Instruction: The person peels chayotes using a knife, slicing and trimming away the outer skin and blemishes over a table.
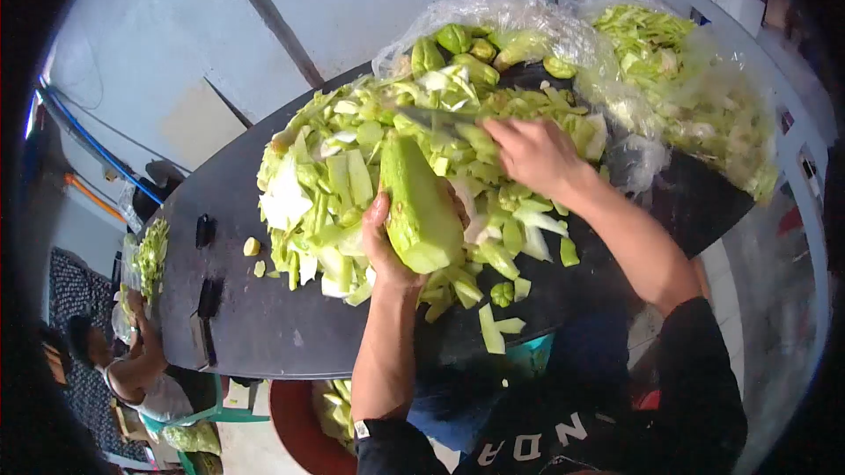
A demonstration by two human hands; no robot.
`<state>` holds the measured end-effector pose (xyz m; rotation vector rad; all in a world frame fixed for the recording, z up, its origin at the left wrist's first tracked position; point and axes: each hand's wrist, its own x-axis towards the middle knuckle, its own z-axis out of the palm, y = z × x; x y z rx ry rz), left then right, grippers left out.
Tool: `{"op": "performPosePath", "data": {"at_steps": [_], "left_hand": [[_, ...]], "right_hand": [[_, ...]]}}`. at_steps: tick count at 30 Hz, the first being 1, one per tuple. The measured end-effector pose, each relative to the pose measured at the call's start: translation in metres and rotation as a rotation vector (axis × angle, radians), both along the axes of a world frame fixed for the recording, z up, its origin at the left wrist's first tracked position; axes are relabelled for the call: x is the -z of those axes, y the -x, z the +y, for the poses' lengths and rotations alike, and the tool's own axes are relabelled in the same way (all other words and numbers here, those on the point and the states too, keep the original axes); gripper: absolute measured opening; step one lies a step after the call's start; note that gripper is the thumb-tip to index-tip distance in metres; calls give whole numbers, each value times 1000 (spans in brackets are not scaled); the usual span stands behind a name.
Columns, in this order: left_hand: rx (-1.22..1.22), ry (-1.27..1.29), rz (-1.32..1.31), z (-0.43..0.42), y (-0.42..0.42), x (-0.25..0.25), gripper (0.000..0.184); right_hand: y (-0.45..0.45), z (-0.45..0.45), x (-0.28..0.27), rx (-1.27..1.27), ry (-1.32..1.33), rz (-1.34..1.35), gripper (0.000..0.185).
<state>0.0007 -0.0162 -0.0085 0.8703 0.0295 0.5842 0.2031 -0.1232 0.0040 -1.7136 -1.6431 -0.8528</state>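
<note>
My left hand is wrapped around a large pale green gourd, held tilted above the heap. Its surface looks peeled, with flat cut facets. My right hand grips a knife, its blade reaching left just beyond the gourd's upper end. The handle is mostly hidden in my fingers. Below both hands spreads a heap of pale green peelings and cut pieces. A small wrinkled green chayote lies at the heap's near edge.
The dark table carries whole chayotes at the back and clear plastic bags of cut greens on the right. Dark objects lie left. Below stands a red-brown tub. Another person works at the far left.
</note>
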Motion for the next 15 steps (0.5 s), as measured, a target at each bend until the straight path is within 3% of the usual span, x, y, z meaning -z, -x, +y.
{"op": "performPosePath", "data": {"at_steps": [2, 4, 7, 8, 10, 11, 14, 15], "left_hand": [[-51, 33, 32, -6, 0, -2, 66], [-47, 121, -99, -4, 5, 8, 66], [-173, 192, 17, -11, 0, -11, 60], [-246, 190, 51, -12, -2, -12, 61], [90, -6, -58, 1, 1, 1, 65], [28, -29, -22, 1, -2, 2, 70], [67, -27, -54, 5, -3, 5, 73], [7, 93, -10, 1, 0, 2, 73]], "right_hand": [[13, -8, 3, -26, -14, -33, 32], [37, -17, -12, -298, -125, -91, 34], [59, -30, -28, -447, -125, -249, 24], [53, -25, -23, -446, -124, -248, 24], [25, -1, -4, 23, 58, -30, 24], [7, 4, 2, 64, 114, 91, 24], [5, -6, 8, 23, 98, 98, 23], [14, -8, 3, -23, -16, 2, 25]]}}
